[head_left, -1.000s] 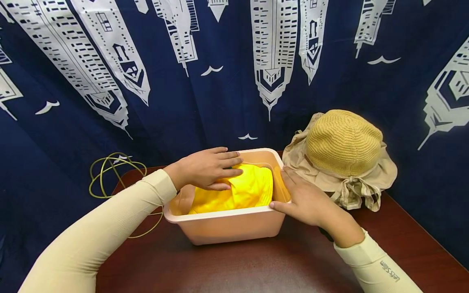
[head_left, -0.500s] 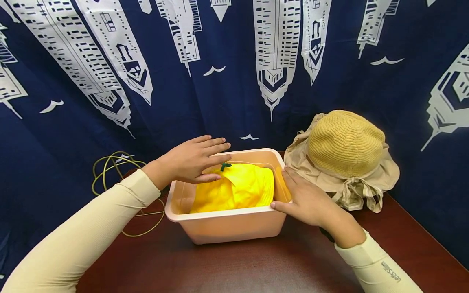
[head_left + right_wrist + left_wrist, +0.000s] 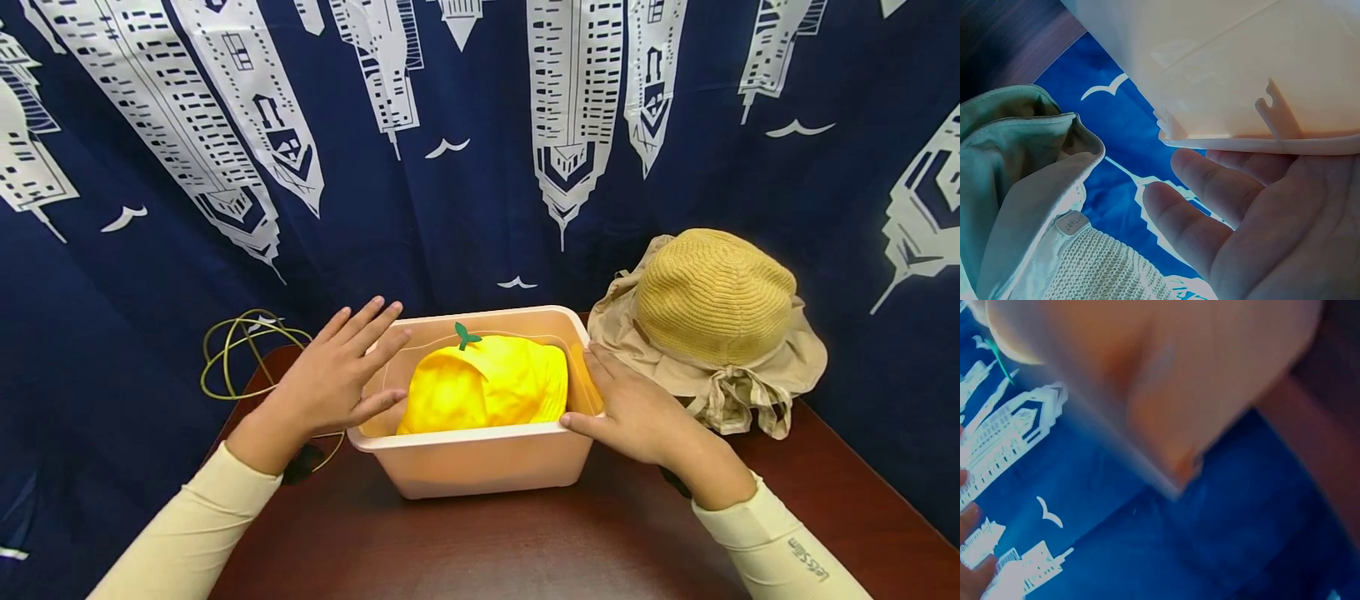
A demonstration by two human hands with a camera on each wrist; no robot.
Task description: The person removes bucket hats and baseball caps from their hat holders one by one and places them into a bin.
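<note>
A peach plastic bin (image 3: 480,465) stands on the table with a yellow cloth hat (image 3: 517,387) inside it. A green sprout ornament (image 3: 465,337) sticks up from the hat's top. My left hand (image 3: 333,371), its fingers spread and straight, is beside the bin's left end and holds nothing; the thumb overlaps the rim in the head view. At the opposite end, my right hand (image 3: 637,408) rests along the rim, thumb at the front corner. The right wrist view shows that hand's fingers (image 3: 1204,181) extended just beneath the bin's rim.
To the right of the bin are a yellow knitted hat (image 3: 716,296) and a beige fabric brim (image 3: 798,354) with a tied bow. A thin yellow looped cord (image 3: 217,397) is behind my left hand. A navy curtain (image 3: 465,225) hangs behind the dark red table (image 3: 525,542).
My left hand has lifted off the yellow hat and moved left to the bin's end, uncovering the green sprout. The right hand has stayed on the rim.
</note>
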